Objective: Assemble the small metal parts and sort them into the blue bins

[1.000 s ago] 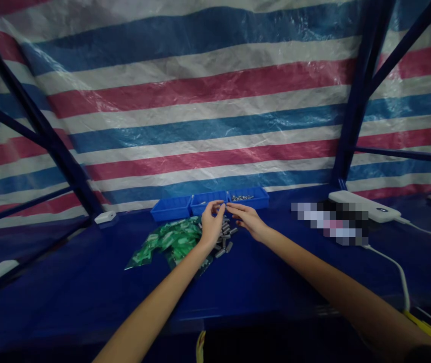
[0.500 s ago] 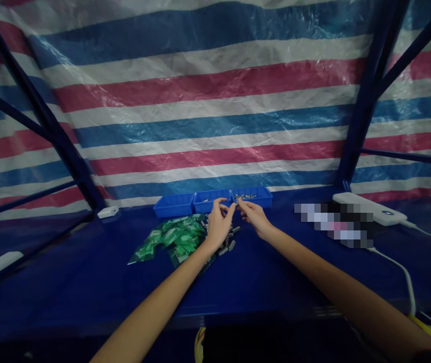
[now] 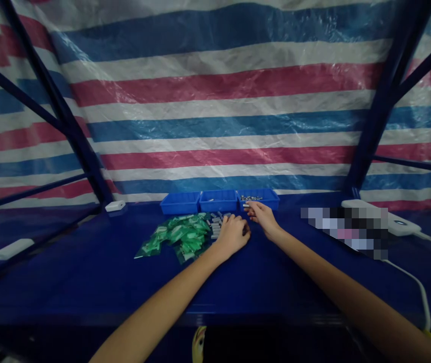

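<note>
My right hand (image 3: 263,218) is closed in a pinch on a small pale metal piece (image 3: 246,205), just in front of the right blue bin (image 3: 271,202). That bin holds many small shiny metal parts (image 3: 252,197). Low over the table, my left hand (image 3: 233,234) has its fingers curled down; what they grip, if anything, is hidden. It partly covers a pile of small grey cylindrical pieces (image 3: 216,228). Left of the pile lie green-printed clear plastic packets (image 3: 181,234) in a heap.
A middle blue bin (image 3: 218,204) and a left blue bin (image 3: 180,203) stand in line beside the right one. At the right are a blurred-out flat object (image 3: 346,232), a white power bank (image 3: 404,226) and a white cable (image 3: 415,280). Blue frame posts (image 3: 374,111) flank the table.
My hands have moved apart. The left one came down towards me and turned over, its fingers curling. The right one keeps its pinch near the right bin, where a pale piece now shows.
</note>
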### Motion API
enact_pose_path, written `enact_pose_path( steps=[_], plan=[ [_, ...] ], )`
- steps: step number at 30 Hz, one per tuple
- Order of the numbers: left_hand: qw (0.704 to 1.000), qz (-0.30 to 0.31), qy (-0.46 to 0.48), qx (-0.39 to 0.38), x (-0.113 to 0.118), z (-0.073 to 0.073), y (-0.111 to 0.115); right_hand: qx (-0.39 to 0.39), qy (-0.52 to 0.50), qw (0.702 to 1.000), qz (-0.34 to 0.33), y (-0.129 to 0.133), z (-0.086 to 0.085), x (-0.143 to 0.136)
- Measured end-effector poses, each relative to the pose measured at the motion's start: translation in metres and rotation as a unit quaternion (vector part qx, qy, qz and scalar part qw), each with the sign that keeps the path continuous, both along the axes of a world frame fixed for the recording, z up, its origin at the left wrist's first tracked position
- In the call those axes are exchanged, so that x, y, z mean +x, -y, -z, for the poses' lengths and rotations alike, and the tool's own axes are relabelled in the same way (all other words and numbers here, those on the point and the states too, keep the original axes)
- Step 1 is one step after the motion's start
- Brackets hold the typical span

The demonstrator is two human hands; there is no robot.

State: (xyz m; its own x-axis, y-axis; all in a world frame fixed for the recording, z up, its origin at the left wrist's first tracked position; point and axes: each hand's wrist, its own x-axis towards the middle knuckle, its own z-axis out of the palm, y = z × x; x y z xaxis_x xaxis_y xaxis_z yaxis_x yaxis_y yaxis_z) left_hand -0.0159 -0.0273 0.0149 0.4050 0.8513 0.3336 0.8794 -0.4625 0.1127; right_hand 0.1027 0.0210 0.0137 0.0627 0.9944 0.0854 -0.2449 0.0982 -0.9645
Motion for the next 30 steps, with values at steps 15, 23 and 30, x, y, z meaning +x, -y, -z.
enact_pose_path(
  steps=[15,23,30],
  plan=[
    [0.983,0.181,0.006,-0.037,0.014,-0.002,0.015,0.092,0.11,0.989,-0.018,-0.004,0.003,-0.002],
    [0.988,0.15,0.041,-0.021,0.013,-0.003,0.02,0.118,0.077,0.986,-0.091,-0.005,-0.005,-0.008],
    [0.99,0.142,0.019,-0.004,0.008,-0.008,0.018,0.142,0.08,0.977,-0.135,0.003,-0.002,-0.014]
  ],
)
